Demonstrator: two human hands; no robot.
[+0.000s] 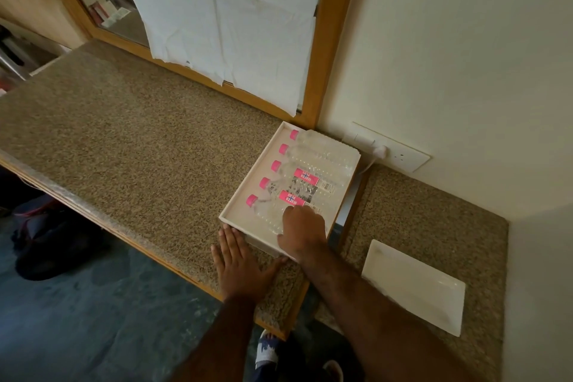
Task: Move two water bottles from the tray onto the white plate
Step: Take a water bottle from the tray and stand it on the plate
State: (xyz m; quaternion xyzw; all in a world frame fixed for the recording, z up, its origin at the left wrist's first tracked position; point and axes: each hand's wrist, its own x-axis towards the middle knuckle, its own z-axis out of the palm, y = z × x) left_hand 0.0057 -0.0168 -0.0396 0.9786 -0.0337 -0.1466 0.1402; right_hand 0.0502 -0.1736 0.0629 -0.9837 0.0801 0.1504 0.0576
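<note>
A white tray [270, 146] sits on the speckled stone counter and holds several clear water bottles with pink caps, lying side by side. My right hand [302, 231] rests over the nearest bottle [263, 211], fingers curled down around its body. My left hand [240, 260] lies flat on the counter, fingers spread, touching the tray's near edge. The white rectangular plate [415, 287] lies empty on a lower counter section to the right of the tray.
A wall socket with a white plug [379, 150] and cable sits just behind the tray. A wood-framed window covered with white paper [229, 15] rises at the back. The counter's front edge [124, 236] drops to a dark floor.
</note>
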